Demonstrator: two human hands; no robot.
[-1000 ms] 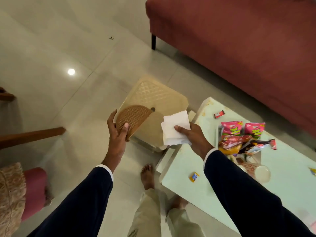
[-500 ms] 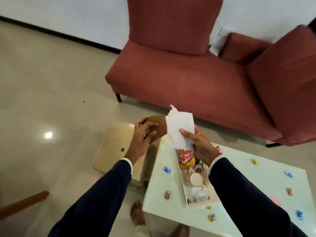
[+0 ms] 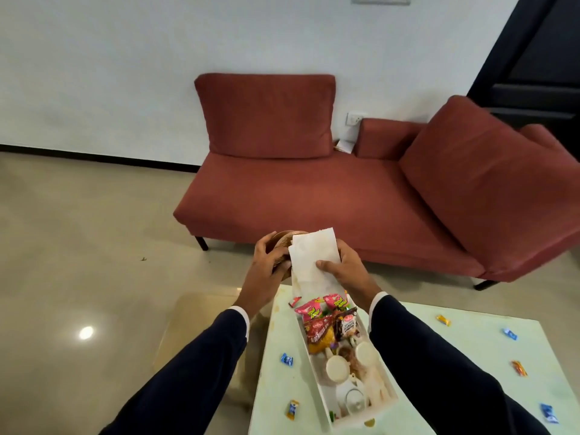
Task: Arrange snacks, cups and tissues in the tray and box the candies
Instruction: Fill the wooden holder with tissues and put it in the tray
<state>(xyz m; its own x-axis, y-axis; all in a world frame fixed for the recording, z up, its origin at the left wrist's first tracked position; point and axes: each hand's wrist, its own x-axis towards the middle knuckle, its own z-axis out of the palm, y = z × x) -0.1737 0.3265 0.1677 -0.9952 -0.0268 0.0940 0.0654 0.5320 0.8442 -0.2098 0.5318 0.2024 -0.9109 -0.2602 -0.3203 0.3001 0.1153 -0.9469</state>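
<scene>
White tissues (image 3: 314, 262) are pinched in my right hand (image 3: 343, 271) above the far end of the tray (image 3: 387, 403) on the worktop (image 3: 470, 387); my left hand (image 3: 266, 262) clasps a woven holder (image 3: 282, 238) beside them.

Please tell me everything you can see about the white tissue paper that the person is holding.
The tissue is white, thin and soft-looking, apparently several folded sheets stacked together. It stands roughly upright, its top edge slightly uneven. The right hand pinches it, thumb on the front. Its left edge meets the brown woven holder in the left hand, above the tray's far end.
</scene>
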